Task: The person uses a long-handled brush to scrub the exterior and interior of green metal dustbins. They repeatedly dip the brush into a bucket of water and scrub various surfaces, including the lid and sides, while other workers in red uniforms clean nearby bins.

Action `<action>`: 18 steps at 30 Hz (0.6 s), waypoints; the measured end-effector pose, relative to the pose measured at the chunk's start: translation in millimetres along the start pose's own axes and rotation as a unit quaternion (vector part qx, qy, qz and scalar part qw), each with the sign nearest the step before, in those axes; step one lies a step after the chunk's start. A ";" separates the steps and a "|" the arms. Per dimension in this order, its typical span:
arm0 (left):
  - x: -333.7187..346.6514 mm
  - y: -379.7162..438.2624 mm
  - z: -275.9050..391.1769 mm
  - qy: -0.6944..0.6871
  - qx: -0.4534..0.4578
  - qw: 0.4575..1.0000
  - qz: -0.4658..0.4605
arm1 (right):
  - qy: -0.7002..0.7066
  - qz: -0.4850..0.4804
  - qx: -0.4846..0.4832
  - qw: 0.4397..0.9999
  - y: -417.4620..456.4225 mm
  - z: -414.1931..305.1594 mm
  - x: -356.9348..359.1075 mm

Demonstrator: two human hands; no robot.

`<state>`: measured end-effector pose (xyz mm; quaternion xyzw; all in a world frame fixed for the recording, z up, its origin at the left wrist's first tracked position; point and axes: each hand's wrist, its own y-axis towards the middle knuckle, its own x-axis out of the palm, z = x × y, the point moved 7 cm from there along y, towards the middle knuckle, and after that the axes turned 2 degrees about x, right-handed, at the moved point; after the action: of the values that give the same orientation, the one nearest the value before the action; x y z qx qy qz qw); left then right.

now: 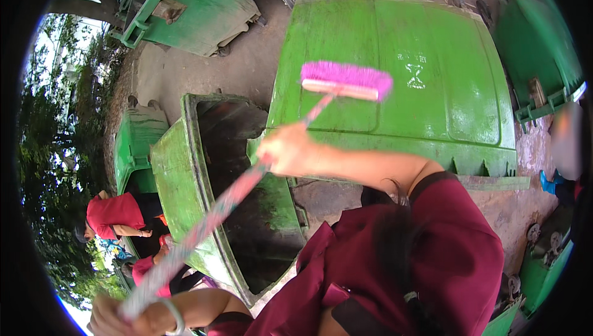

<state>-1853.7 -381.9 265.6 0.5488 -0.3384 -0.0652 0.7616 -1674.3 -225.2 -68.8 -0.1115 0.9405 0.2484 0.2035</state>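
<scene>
Both my hands are closed around the long handle [231, 199] of a push broom, wrapped in patterned material. My right hand [289, 150] grips it nearer the head, and my left hand [134, 315], with a bracelet at the wrist, grips its end at the lower left. The broom head [345, 80] has bright pink bristles on a pale block and is motion-blurred. It lies over the broad light-green panel of a large wheeled bin [417, 118]; whether the bristles touch it I cannot tell. Worn white markings show on the panel.
Beside it, an open green bin [185, 164] shows its dark inside. More green wheeled bins stand at the upper left [204, 11], right [533, 53] and lower right [546, 262]. Two people in red shirts [116, 215] bend near bins at left. Someone's blue boot [549, 182] shows at right.
</scene>
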 end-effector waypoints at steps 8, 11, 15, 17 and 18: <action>-64.5 -169.4 -235.0 0.489 -0.221 0.837 -0.108 | -0.265 0.212 0.078 0.937 109.0 258.1 -121.7; -71.2 -148.0 -205.0 0.546 -0.204 0.809 -0.079 | -0.251 0.256 -0.012 0.933 98.9 222.1 -98.6; -59.5 -30.5 -39.5 0.523 -0.077 0.847 0.053 | -0.077 0.086 0.006 0.993 78.9 59.9 -10.0; -27.8 13.8 -5.0 0.194 -0.201 0.956 -0.092 | -0.029 0.087 -0.103 0.991 55.8 -6.1 13.1; -19.3 18.4 14.5 0.148 -0.191 0.968 -0.067 | -0.016 0.063 -0.090 0.994 51.7 -11.1 22.3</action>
<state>-1881.9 -377.1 275.7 0.4184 -0.1661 -0.0977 0.8876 -1713.9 -189.2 -48.0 -0.0661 0.9159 0.3463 0.1919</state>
